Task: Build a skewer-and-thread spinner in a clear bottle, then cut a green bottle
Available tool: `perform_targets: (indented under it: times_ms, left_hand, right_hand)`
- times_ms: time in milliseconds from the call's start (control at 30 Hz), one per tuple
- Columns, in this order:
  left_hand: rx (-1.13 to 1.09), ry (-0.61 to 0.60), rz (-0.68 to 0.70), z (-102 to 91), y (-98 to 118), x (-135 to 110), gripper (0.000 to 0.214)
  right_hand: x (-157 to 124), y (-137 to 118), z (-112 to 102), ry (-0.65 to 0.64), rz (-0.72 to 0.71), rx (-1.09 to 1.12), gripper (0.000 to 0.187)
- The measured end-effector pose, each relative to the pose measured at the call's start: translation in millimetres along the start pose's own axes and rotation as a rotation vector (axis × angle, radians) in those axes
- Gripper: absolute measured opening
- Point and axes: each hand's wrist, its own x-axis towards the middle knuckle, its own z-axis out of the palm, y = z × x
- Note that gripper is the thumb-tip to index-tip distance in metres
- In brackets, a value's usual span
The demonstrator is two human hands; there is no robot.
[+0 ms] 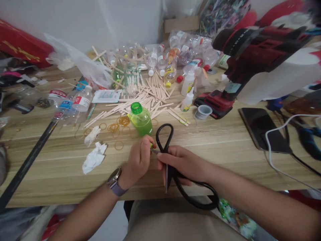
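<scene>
My left hand [139, 157], with a watch on its wrist, is closed around a small yellow-green piece [151, 146] that looks like a bottle cap; the fingers cover most of it. My right hand [179, 162] grips black-handled scissors [170, 175] around the pivot, with the handles spread apart. One blade points down, while the tip of the other reaches toward the small piece; whether it touches cannot be made out. Just beyond my left hand stands an uncapped green plastic bottle [140, 119], upright on the wooden table [125, 187].
Wooden sticks [150, 95], rubber bands [117, 125] and crumpled tissues [94, 157] lie around the bottle. Clear bottles [151, 60] crowd the back. At right are a red-black cordless drill [250, 50], glue bottles [187, 101], a phone [264, 130] and a white cable [269, 147].
</scene>
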Motion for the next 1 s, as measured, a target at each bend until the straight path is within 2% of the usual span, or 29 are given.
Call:
perform_targets:
  times_ms: [33, 67, 100, 133, 233, 267, 333, 400, 433, 467, 533, 600, 633, 700, 767, 833, 867, 900, 1000]
  left_hand:
    - [0.01, 0.005, 0.021, -0.5, 1.1, -0.6, 0.034]
    - [0.012, 0.011, 0.034, -0.7, 1.6, -0.8, 0.033]
    - [0.006, 0.018, 0.038, -0.5, 1.5, -0.6, 0.033]
    - [-0.007, 0.022, 0.03, 0.0, 0.8, -0.1, 0.032]
    - [-0.081, -0.016, -0.046, 3.3, -3.7, 2.4, 0.032]
    - [-0.1, -0.036, -0.069, 4.4, -5.1, 3.1, 0.032]
    - [-0.122, -0.065, -0.086, 6.0, -6.8, 4.1, 0.033]
    - [-0.122, -0.054, -0.074, 6.1, -6.2, 4.0, 0.033]
    - [-0.121, -0.044, -0.065, 5.5, -5.3, 3.6, 0.033]
    - [-0.119, -0.035, -0.056, 4.7, -4.1, 3.1, 0.033]
    - [-0.109, -0.022, -0.028, 2.4, -2.3, 1.8, 0.031]
    - [-0.106, -0.014, 0.017, -0.1, -2.5, 0.5, 0.03]
    - [-0.112, -0.004, 0.035, -1.3, -3.5, 0.0, 0.029]
    - [-0.182, 0.04, 0.016, -3.2, -6.7, 0.2, 0.026]
    - [-0.344, 0.116, -0.094, -4.2, -9.9, 2.8, 0.023]
    - [-0.52, 0.157, -0.211, -4.1, -11.1, 7.9, 0.025]
    - [-0.586, 0.145, -0.249, -3.5, -10.5, 11.0, 0.028]
    - [-0.645, 0.105, -0.277, -2.6, -9.1, 14.0, 0.032]
    - [-0.922, -0.121, -0.354, 1.1, -1.5, 20.2, 0.04]
  right_hand:
    - [1.0, -0.2, 0.9, -0.058, 0.057, 0.146, 0.036]
    - [1.4, -0.8, 1.7, -0.086, 0.084, 0.201, 0.038]
    - [1.2, -1.5, 2.4, -0.066, 0.07, 0.148, 0.038]
    - [0.6, -2.1, 2.8, -0.007, 0.021, -0.022, 0.037]
    - [-3.4, -3.1, 2.2, 0.22, -0.165, -0.74, 0.023]
    - [-4.8, -2.8, 1.5, 0.265, -0.203, -0.896, 0.019]
    - [-6.5, -1.7, -0.5, 0.282, -0.221, -0.993, 0.02]
    - [-6.1, 0.0, -2.2, 0.269, -0.221, -0.95, 0.019]
    - [-5.1, 0.9, -2.6, 0.24, -0.204, -0.847, 0.021]
    - [-3.7, 1.7, -2.3, 0.185, -0.163, -0.666, 0.026]
    - [-0.3, 3.4, 0.4, 0.044, -0.037, -0.139, 0.036]
    - [2.4, 4.7, 5.7, -0.043, 0.072, 0.377, 0.036]
    - [3.0, 5.2, 8.7, -0.045, 0.088, 0.537, 0.033]
    - [1.8, 6.6, 12.9, -0.041, 0.07, 0.697, 0.031]
    - [-2.9, 8.6, 12.1, -0.07, 0.042, 0.705, 0.036]
    - [-10.4, 11.2, 4.6, -0.081, 0.037, 0.593, 0.044]
    - [-14.5, 12.8, -1.5, -0.046, 0.04, 0.5, 0.046]
    - [-18.4, 14.4, -8.7, 0.027, 0.042, 0.389, 0.047]
    - [-26.0, 20.8, -31.9, 0.305, 0.046, 0.044, 0.045]
